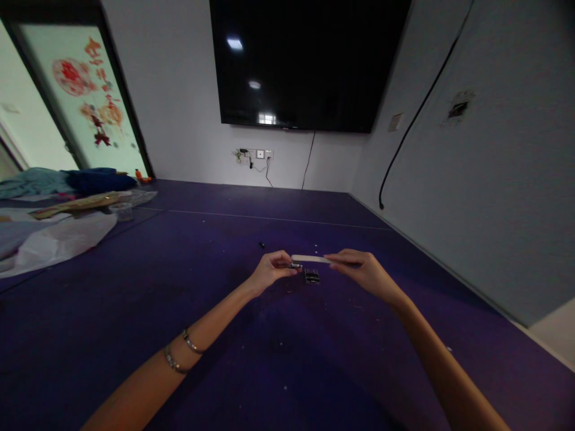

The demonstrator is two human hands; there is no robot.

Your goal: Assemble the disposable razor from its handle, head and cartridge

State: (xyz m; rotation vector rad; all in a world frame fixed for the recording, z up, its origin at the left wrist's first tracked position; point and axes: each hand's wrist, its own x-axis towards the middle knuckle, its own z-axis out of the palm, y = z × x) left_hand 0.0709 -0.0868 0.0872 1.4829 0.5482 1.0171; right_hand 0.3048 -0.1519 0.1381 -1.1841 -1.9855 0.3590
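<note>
Cloths [36, 182] and plastic sheeting [67, 240] far left, clear cup [122, 212] alongside, contents unclear, dark block [311, 276] on purple surface [215, 371], left hand [266, 274] fingertips pinching metallic piece [295, 266], right hand [366, 272] fingertips pinching pale stick [309, 258] nearby

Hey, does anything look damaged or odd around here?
Yes. On the right-hand wall, a dark recess has ragged edges and no visible cover plate, and a black cable dangles, its lower end unattached.
</note>
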